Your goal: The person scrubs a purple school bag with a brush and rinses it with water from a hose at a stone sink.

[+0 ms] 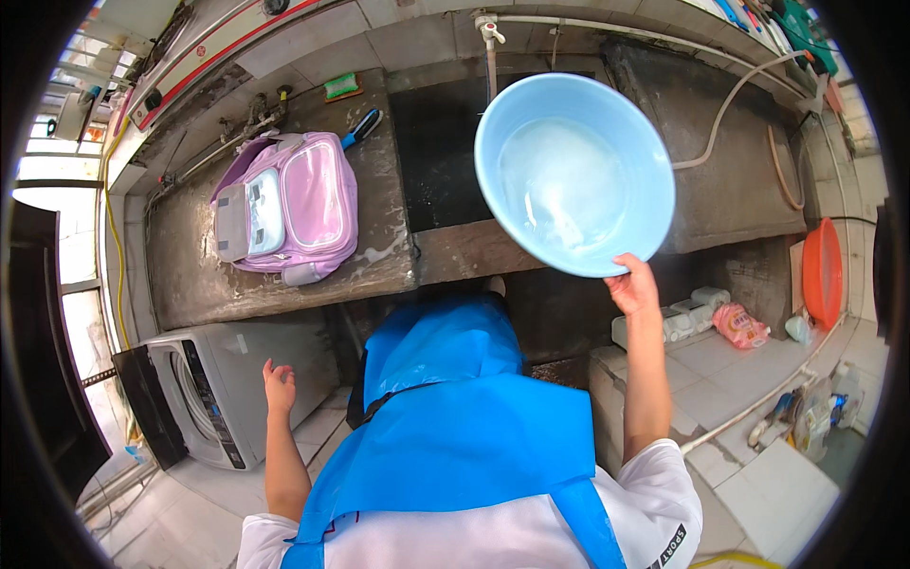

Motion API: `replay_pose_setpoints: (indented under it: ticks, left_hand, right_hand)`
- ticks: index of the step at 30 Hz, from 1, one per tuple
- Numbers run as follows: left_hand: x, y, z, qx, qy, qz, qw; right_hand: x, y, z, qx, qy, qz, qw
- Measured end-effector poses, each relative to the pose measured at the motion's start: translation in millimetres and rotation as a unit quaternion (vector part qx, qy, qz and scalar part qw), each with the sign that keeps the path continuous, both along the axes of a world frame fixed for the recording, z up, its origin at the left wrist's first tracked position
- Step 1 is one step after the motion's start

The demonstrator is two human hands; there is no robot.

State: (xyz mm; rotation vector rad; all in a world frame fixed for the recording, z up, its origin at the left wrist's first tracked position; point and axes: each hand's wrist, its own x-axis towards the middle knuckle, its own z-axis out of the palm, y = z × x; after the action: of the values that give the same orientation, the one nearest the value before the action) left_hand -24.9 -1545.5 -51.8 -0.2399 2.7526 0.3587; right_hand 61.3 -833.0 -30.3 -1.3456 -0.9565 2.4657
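My right hand (pixel 633 288) grips the near rim of a light blue plastic basin (pixel 490 178). Whitish, cloudy water (pixel 569 178) covers the basin's bottom. The basin is over the right part of a dark sink (pixel 441 156) and the counter beside it; whether it rests there I cannot tell. My left hand (pixel 280 384) is empty with its fingers partly curled, low on the left above the washing machine (pixel 234 384). On the wet left counter lies a pink and lilac backpack (pixel 313 192) with a grey flap. A brush with a blue and black handle (pixel 362 128) lies just behind it.
A green scrubbing sponge (pixel 341 86) sits at the counter's back. Above the sink is a tap (pixel 490 32); a beige hose (pixel 718 135) crosses the right counter (pixel 732 185). An orange basin (pixel 822 274) leans at the right wall, near a pink refill pouch (pixel 739 326).
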Motion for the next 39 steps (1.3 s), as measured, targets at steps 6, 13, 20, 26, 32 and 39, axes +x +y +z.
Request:
replay_pose_setpoints:
  ticks: [6, 13, 20, 26, 32, 39]
  left_hand:
    - [-50.7, -59.5, -19.7, 0.059, -0.001, -0.051, 0.997]
    - [-106.0, -182.3, -21.1, 0.153, 0.048, -0.07, 0.985]
    - [-149.8, -183.2, 28.6, 0.185, 0.056, -0.09, 0.977]
    - [-150.5, -158.3, 16.3, 0.177, 0.02, -0.111, 0.978]
    - [-164.6, -86.9, -14.7, 0.165, -0.01, -0.172, 0.971]
    - [-222.3, 64.3, -22.6, -0.027, 0.001, -0.187, 0.982]
  right_hand:
    - [22.9, -128.7, -36.2, -0.039, -0.016, -0.024, 0.999]
    - [40.0, -228.8, -60.6, 0.005, -0.05, -0.057, 0.997]
    - [49.3, -242.0, -98.5, 0.037, -0.083, -0.065, 0.994]
    - [58.4, -217.0, -118.5, 0.034, -0.108, -0.022, 0.993]
    - [56.1, -188.7, -121.1, -0.009, -0.131, 0.012, 0.991]
    - [65.8, -151.8, -88.9, 0.01, -0.223, 0.1, 0.97]
